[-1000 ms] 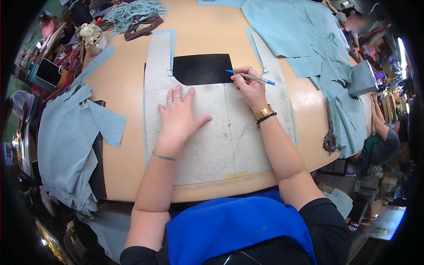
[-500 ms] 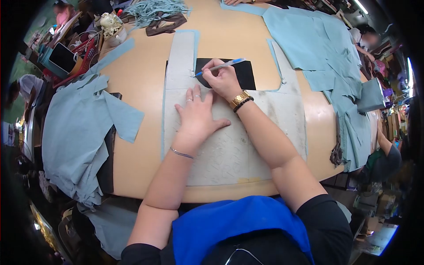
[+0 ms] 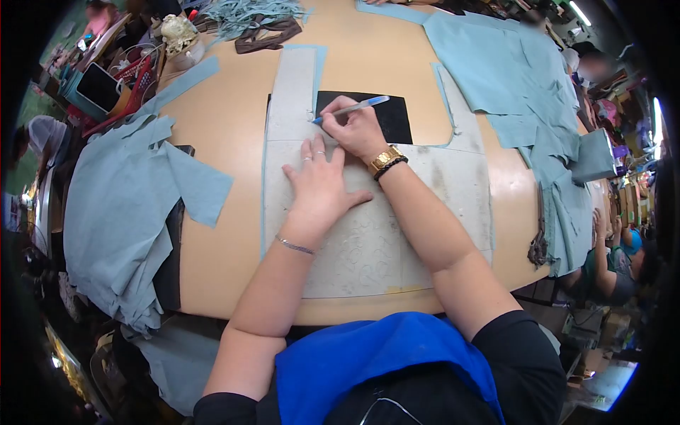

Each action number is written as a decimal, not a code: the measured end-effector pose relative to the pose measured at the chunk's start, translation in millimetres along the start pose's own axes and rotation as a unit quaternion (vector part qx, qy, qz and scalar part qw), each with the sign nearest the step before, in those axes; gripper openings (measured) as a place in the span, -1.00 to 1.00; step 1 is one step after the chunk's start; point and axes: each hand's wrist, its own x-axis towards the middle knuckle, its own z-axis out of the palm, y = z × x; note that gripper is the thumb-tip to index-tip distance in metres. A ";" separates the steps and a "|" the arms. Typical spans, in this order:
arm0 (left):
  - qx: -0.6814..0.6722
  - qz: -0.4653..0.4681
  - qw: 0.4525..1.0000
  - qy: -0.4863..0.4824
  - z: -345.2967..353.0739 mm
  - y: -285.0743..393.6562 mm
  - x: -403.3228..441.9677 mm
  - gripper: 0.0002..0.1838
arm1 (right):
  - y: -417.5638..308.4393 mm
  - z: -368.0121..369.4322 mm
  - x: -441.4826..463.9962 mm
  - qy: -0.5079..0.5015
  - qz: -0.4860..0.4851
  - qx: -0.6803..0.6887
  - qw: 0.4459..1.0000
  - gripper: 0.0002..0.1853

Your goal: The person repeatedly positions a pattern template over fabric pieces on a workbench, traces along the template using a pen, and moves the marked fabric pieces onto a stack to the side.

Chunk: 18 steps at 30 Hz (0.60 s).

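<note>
My left hand (image 3: 317,180) lies flat with spread fingers on a large pale pattern sheet (image 3: 439,191), which has a wide notch at its far side. Light blue fabric (image 3: 321,64) shows along the sheet's edges. In my right hand (image 3: 352,129) is a blue and clear pen (image 3: 368,103). Its blue tip is at the inner edge of the sheet's left strip, by the notch corner. A black piece (image 3: 394,117) lies in the notch, partly behind my right hand.
Blue fabric is piled at the left (image 3: 113,212) and layered at the right (image 3: 489,64). Fabric strips (image 3: 248,18) and a dark band (image 3: 268,35) lie at the back. A grey-blue box (image 3: 593,154) stands at the right edge. Other people are at the far edge and right.
Over the last second my right hand has brought the pen leftward and down to the notch's left corner. The view has shifted, and my left hand stays flat on the sheet.
</note>
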 end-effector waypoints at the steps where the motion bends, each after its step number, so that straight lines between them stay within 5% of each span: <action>1: 0.001 -0.001 1.000 -0.002 -0.3 -0.1 -0.2 0.04 | -0.7 -0.5 -0.5 -0.003 0.001 -0.001 1.000 -0.87; 10: -0.018 0.005 1.000 -0.003 -0.6 2.8 -0.9 0.02 | -5.7 -9.4 -0.2 -0.012 -0.007 -0.045 0.999 -0.86; 13: -0.027 0.009 1.000 0.006 -0.6 3.1 -2.8 0.04 | -8.6 -41.3 -6.7 0.079 0.047 -0.034 0.995 -0.87; 14: -0.026 0.008 1.000 0.005 -0.5 3.7 -2.6 0.04 | 6.7 -53.9 -10.5 0.138 0.022 0.126 0.982 -0.89; 18: -0.025 -0.004 1.000 -0.003 -4.1 6.5 -3.4 0.05 | 38.1 -167.3 -46.9 0.255 0.058 -0.018 0.965 -0.94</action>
